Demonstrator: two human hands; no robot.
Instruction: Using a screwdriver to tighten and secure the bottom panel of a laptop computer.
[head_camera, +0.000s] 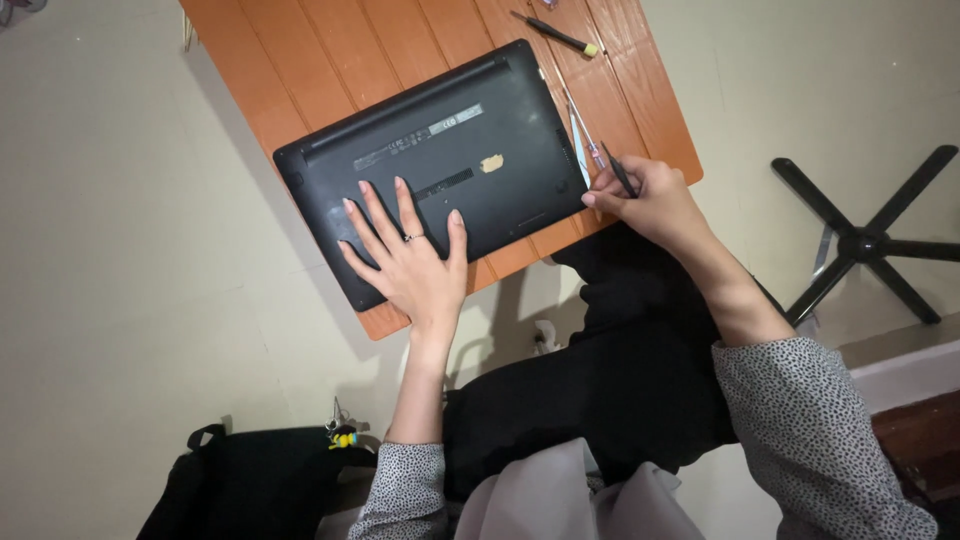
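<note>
An upturned black laptop (440, 165) lies slanted across the orange counter (300, 50), the left hand (410, 255) spread flat on its near end, while the right hand (645, 200), fingers (600, 190) pinched around a thin dark tool (620, 172), works at its right edge.

Pale floor (120, 300), perhaps chair base (868, 243)

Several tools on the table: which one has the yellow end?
The black screwdriver lying alone at the table's far edge; the other tools sit beside the laptop by the right hand.
</note>
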